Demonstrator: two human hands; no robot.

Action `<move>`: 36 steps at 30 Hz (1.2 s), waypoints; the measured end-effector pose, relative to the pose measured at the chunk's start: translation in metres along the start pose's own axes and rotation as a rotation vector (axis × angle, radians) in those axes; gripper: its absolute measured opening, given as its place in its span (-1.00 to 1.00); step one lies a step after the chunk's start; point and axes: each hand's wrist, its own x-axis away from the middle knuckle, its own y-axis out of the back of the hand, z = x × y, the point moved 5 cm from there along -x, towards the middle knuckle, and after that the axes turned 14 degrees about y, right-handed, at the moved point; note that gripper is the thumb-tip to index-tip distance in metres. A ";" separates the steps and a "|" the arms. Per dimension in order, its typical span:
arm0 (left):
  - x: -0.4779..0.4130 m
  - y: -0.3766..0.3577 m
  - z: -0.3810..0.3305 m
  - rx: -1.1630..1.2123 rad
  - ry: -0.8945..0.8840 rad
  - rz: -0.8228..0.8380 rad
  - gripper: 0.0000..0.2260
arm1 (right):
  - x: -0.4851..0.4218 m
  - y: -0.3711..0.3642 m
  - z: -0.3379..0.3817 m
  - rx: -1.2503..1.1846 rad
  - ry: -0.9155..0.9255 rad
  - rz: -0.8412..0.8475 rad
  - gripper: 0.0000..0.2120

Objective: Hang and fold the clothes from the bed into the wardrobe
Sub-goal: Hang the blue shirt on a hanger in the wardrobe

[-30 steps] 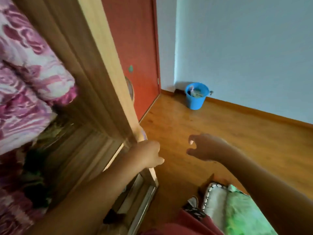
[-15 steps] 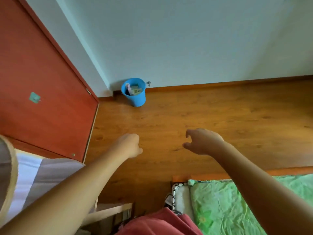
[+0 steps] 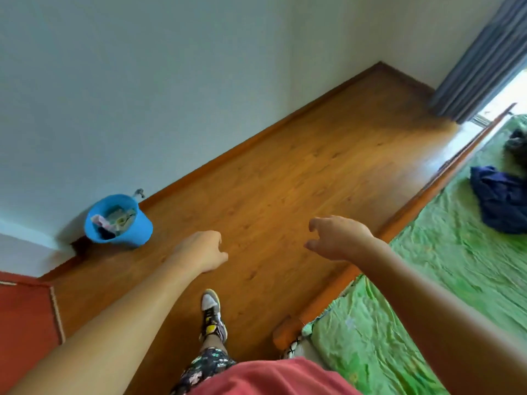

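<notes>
- Green crumpled bed sheet (image 3: 427,280) bears two garments: one dark-blue crumpled cloth (image 3: 499,201), one blackish bundle (image 3: 517,143).
- Our two hands, left hand (image 3: 199,252) and right hand (image 3: 339,238), hover loosely curled, empty.
- One blue plastic bucket (image 3: 119,220) stands by the wall.

Green bedsheet (image 3: 445,280); navy garment (image 3: 502,201); blue bucket (image 3: 137,232); orange-brown floor (image 3: 285,181).
</notes>
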 end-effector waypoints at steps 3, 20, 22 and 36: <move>-0.054 0.036 -0.008 -0.035 -0.107 -0.051 -0.59 | -0.030 0.017 -0.005 -0.039 -0.106 -0.064 -0.51; -0.213 0.281 -0.136 -0.218 -0.626 -0.341 -0.68 | -0.095 0.164 -0.055 -0.099 -0.530 -0.481 -0.58; -0.209 0.298 -0.181 -0.207 -0.692 -0.358 -0.64 | -0.084 0.174 -0.079 -0.106 -0.571 -0.518 -0.59; -0.155 0.383 -0.529 -0.167 -1.006 -0.486 -0.61 | 0.002 0.285 -0.338 -0.089 -0.791 -0.644 -0.58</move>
